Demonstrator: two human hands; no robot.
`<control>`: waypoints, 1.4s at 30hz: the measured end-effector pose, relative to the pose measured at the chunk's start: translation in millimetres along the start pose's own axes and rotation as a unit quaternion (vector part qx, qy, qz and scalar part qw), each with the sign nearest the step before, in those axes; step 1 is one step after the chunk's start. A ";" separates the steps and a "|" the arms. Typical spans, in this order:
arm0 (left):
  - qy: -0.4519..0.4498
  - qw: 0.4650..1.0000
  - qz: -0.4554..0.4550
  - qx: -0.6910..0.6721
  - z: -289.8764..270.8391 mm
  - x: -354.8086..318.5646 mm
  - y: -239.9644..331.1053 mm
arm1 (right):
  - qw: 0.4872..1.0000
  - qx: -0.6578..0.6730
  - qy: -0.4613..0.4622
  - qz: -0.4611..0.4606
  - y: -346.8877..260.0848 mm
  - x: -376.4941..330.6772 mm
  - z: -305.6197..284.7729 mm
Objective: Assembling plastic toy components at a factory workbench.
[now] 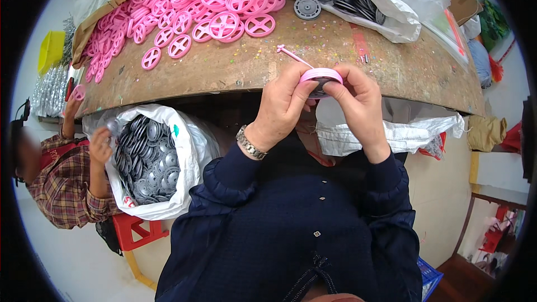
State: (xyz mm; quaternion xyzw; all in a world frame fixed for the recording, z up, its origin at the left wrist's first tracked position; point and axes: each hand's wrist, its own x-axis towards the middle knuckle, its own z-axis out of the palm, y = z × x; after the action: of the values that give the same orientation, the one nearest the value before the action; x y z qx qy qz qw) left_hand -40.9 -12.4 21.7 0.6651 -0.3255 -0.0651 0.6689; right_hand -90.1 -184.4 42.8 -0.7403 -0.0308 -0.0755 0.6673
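Just off the table's near edge, both hands grip one pink toy wheel (321, 73) with a dark grey disc (321, 87) against its near face. My left hand (278, 102) pinches its left side, thumb on the disc. From the other side my right hand (359, 105) closes on it, that thumb also pressing the disc. A thin pink rod (294, 56) with a knobbed end shows just beyond the wheel; whether it joins the wheel, I cannot tell. Further off, pink spoked wheels (224, 24) lie heaped on the table (235, 64).
Grey discs (307, 8) pile up at the far right beside clear plastic bags. On my left stands a white sack (193, 156) full of grey discs. Beyond it, a person in a checked shirt (64, 187) holds a pink ring and a grey disc. Another white sack (380, 140) hangs under the table edge.
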 end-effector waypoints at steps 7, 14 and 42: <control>0.036 0.997 -0.067 0.015 5.2 7.3 -4.2 | 0.996 0.006 0.085 -0.040 19.7 0.1 8.7; -0.021 0.987 -0.128 -0.098 7.8 3.9 -2.9 | 0.993 0.111 0.040 0.011 16.3 4.7 1.2; 0.106 0.797 0.118 0.583 -75.9 56.3 -40.4 | 0.899 -0.425 0.032 0.096 9.1 -49.7 -124.5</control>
State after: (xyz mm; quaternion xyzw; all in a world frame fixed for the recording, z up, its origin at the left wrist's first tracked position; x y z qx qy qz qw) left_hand 56.5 18.3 11.0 0.8884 -0.3051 0.2875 0.1871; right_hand -146.6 -306.2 38.5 -0.9501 0.0970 -0.0405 0.2936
